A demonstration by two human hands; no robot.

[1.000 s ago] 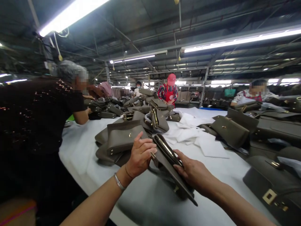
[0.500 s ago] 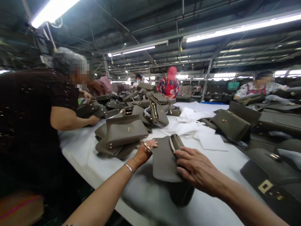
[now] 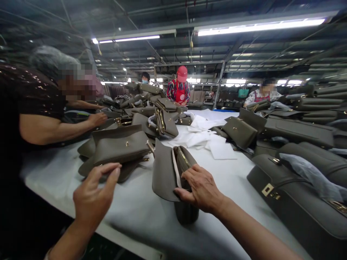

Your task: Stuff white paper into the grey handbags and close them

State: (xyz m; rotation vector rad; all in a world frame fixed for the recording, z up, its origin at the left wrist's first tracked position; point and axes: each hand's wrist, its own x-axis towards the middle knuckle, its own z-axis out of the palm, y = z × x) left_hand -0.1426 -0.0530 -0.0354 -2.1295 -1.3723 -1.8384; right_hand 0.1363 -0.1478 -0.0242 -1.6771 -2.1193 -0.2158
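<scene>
My right hand [image 3: 202, 187] grips a grey-brown leather handbag [image 3: 165, 173] that stands upright on the white table [image 3: 141, 216]; its flap hangs open toward me and a gold zip shows at the top. My left hand [image 3: 93, 195] is off the bag, raised above the table's near edge, fingers apart and curled, holding nothing. Just beyond it lies a stack of the same handbags [image 3: 116, 150].
A person in a dark top [image 3: 32, 119] stands close on the left, hands on bags. More handbags [image 3: 298, 202] crowd the right side and a heap [image 3: 154, 112] fills the middle. White paper sheets [image 3: 208, 141] lie behind. Other workers stand farther back.
My left hand has let go of the bag and pulled back toward me. The bag now stands more upright under my right hand. The view has shifted left.
</scene>
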